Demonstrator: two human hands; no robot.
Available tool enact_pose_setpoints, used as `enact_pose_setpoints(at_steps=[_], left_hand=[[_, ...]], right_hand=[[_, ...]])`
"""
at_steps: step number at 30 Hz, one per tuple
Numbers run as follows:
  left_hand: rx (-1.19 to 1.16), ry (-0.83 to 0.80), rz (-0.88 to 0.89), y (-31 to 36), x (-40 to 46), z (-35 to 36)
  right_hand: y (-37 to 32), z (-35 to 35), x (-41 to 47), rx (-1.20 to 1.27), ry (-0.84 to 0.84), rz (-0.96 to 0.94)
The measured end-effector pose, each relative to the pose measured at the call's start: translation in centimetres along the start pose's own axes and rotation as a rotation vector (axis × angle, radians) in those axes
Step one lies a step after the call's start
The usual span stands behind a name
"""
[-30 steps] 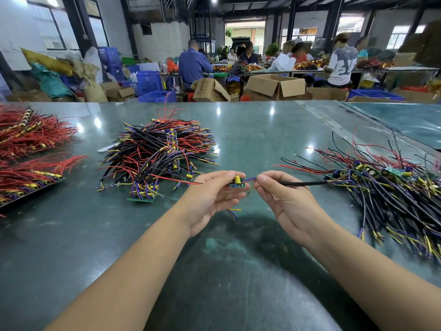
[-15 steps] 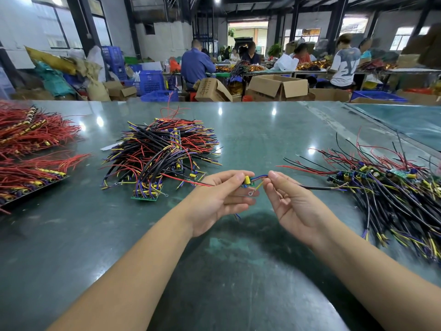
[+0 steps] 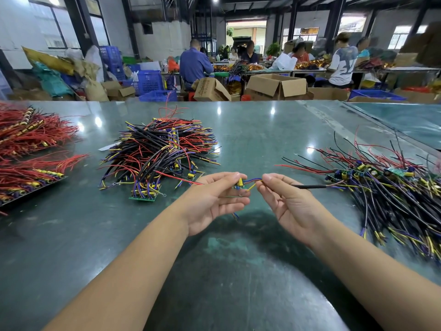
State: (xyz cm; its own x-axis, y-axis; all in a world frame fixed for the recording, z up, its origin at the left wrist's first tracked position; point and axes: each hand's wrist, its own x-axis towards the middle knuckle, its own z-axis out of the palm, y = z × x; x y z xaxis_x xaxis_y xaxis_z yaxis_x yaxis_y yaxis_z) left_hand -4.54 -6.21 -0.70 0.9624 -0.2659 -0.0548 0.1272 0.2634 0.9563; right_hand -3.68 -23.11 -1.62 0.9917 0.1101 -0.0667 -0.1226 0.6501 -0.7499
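Observation:
A small green circuit board (image 3: 239, 185) with a yellow part and coloured wires is held above the green table (image 3: 238, 271). My left hand (image 3: 216, 199) pinches the board between thumb and fingers. My right hand (image 3: 284, 201) pinches the blue and yellow wires (image 3: 253, 182) that leave the board. A black sleeved cable (image 3: 310, 186) runs from that hand to the right. A red wire (image 3: 176, 177) trails left from my left hand.
A stacked pile of wired boards (image 3: 160, 158) lies left of centre. A loose heap of wired boards (image 3: 386, 187) lies at the right. Red wire bundles (image 3: 28, 139) fill the far left. Cardboard boxes (image 3: 276, 87), blue crates and seated people are beyond the table.
My hands have drawn slightly apart, so more of the blue and yellow wires shows between them. The view has shifted a little.

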Motion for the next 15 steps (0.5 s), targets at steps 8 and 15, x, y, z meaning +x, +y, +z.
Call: enact_pose_setpoints(at_steps=[8,15], left_hand=[[-0.036,0.03,-0.002,-0.25,0.42,-0.21],[-0.017,0.075,-0.012,-0.39,0.55,-0.35]], right_hand=[[0.13,-0.07,0.05,-0.03,-0.023,-0.014],[0.51,-0.1,0.11,-0.068,-0.023,-0.012]])
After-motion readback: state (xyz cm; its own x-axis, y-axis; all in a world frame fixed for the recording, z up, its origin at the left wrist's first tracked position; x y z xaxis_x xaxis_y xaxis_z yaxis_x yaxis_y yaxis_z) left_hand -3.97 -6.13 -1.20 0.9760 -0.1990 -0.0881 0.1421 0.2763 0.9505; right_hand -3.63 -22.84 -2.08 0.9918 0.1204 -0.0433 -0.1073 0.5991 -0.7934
